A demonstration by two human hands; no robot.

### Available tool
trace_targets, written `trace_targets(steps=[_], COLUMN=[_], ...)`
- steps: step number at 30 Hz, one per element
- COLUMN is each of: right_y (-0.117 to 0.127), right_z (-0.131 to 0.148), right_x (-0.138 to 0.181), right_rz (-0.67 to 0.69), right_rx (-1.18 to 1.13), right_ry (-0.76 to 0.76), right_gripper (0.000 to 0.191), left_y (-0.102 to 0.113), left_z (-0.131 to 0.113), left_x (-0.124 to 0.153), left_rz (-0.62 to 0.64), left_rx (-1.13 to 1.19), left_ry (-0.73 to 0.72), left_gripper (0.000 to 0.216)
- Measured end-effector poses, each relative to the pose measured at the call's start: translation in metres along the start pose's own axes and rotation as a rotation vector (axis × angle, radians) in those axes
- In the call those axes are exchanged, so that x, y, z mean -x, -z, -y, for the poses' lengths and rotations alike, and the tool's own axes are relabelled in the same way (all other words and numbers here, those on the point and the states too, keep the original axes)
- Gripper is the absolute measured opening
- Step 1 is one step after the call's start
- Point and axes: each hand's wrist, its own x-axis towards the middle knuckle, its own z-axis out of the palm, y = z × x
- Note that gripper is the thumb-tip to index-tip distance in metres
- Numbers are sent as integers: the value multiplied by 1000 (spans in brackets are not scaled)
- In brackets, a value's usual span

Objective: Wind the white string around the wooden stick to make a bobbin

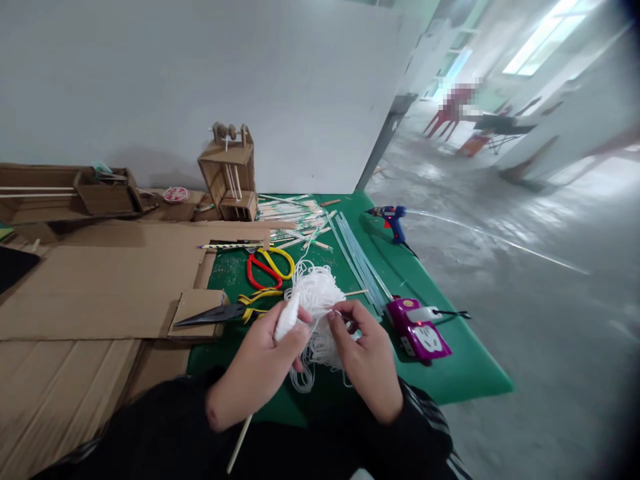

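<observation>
My left hand (pixel 273 350) is closed around a white bundle of wound string (pixel 287 321). A thin wooden stick (pixel 240 445) sticks out below that hand toward my lap; whether it runs through the bundle is hidden by my palm. Thumb and forefinger of my right hand (pixel 363 350) are pinched on a white strand just right of the bundle. Beneath and behind both hands lies a loose, tangled heap of white string (pixel 317 287), with another stick (pixel 356 292) poking out at its right.
Yellow-handled pliers (pixel 235 310), red-and-yellow scissors (pixel 265 270) and cardboard (pixel 100 280) lie left. Wrapped sticks (pixel 295 213) and a cardboard stand (pixel 233 170) are behind. Glue sticks (pixel 355 253), a blue glue gun (pixel 393 220) and a purple power socket (pixel 417 327) sit right on the green table (pixel 465 373).
</observation>
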Motion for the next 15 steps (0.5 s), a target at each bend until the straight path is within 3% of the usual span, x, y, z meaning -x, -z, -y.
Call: trace_targets(steps=[7,12,15], right_y=[2,2,3], right_z=[1,1,2], right_x=[2,3,4], right_rz=[82,116,134], right_rx=[-36,-80,-86], right_ry=[44,118,133], right_gripper=[12,9,8], left_y=[-3,-5,-5], left_z=[1,-1,1], left_x=[-12,-13,-16], left_rz=[-52,-78,-131], left_rx=[-800,-1075,-1109], left_ry=[-232,-264,-258], left_gripper=[21,25,26])
